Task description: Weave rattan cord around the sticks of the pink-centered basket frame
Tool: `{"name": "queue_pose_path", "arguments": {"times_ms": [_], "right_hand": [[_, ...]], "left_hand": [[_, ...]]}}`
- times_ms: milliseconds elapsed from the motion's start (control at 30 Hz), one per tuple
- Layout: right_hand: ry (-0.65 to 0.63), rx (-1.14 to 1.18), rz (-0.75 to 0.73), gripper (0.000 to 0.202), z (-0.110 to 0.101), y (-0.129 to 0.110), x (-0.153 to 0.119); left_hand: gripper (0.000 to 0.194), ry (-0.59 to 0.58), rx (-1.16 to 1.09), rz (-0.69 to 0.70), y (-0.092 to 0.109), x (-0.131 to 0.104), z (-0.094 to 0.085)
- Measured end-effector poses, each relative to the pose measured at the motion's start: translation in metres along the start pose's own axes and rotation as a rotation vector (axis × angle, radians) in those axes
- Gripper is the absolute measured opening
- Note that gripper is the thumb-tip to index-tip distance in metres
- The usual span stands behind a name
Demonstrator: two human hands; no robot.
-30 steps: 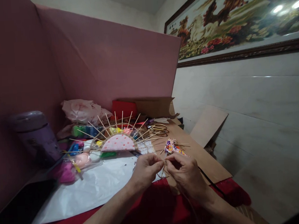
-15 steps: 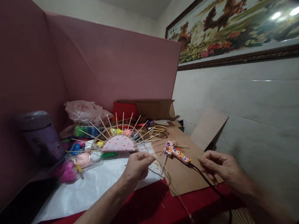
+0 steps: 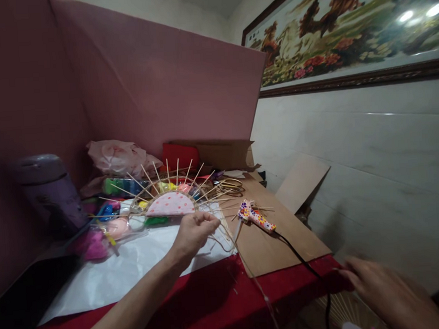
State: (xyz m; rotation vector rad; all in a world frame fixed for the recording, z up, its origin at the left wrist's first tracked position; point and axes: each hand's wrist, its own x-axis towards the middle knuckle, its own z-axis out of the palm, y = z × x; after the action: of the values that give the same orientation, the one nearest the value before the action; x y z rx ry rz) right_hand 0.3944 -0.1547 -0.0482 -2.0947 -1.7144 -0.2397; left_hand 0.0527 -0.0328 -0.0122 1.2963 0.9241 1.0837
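Observation:
My left hand (image 3: 197, 232) is closed in a pinch at the front edge of the half-round piece (image 3: 171, 204), which has pink fabric with red dots and thin sticks fanning out. A thin brown cord (image 3: 225, 247) runs from near its fingertips down over the table edge. My right hand (image 3: 389, 285) is at the lower right, past the table's front corner, blurred by motion; what its fingers hold, if anything, cannot be made out. A flower-patterned glue gun (image 3: 257, 219) lies on the brown cardboard (image 3: 285, 245).
White sheet (image 3: 136, 260) and red cloth (image 3: 207, 305) cover the table. Bags of coloured clay (image 3: 95, 244) and a purple flask (image 3: 52, 196) stand left. A black cable (image 3: 305, 264) hangs over the front edge. Below, a slatted fan shape (image 3: 352, 310) shows at the right.
My right hand has moved right and down, away from the glue gun. My left hand stays pinched and has shifted slightly left and up in view. The camera view has tilted slightly.

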Motion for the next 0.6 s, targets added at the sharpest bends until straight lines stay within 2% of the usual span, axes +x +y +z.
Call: {"name": "queue_pose_path", "arguments": {"times_ms": [33, 67, 133, 200, 267, 333, 467, 533, 600], "right_hand": [[-0.078, 0.101, -0.083, 0.017, -0.001, -0.016, 0.002], [-0.113, 0.209, -0.186, 0.019, -0.003, -0.035, 0.005], [-0.157, 0.391, -0.300, 0.023, -0.004, -0.075, 0.008], [-0.248, 0.545, -0.357, 0.027, -0.001, -0.109, 0.007], [-0.256, 0.615, -0.370, 0.026, 0.006, -0.134, 0.002], [-0.271, 0.672, -0.337, 0.022, 0.014, -0.149, -0.003], [-0.347, 0.689, -0.257, 0.011, 0.026, -0.162, -0.011], [-0.305, 0.681, -0.277, 0.005, 0.029, -0.166, -0.012], [-0.262, 0.698, -0.303, 0.012, 0.030, -0.169, -0.011]], "left_hand": [[0.027, 0.036, 0.005, 0.019, 0.001, 0.001, -0.002], [0.028, 0.068, 0.003, 0.044, 0.001, 0.002, -0.005], [0.028, 0.092, -0.035, 0.080, 0.002, 0.004, -0.009], [0.027, 0.110, -0.055, 0.107, 0.003, 0.006, -0.013], [0.026, 0.120, -0.071, 0.127, 0.005, 0.008, -0.016], [0.025, 0.137, -0.079, 0.149, 0.007, 0.009, -0.019], [0.024, 0.172, -0.083, 0.205, 0.010, 0.011, -0.023], [0.024, 0.185, -0.091, 0.222, 0.010, 0.011, -0.026], [0.023, 0.204, -0.088, 0.229, 0.009, 0.012, -0.028]]}}
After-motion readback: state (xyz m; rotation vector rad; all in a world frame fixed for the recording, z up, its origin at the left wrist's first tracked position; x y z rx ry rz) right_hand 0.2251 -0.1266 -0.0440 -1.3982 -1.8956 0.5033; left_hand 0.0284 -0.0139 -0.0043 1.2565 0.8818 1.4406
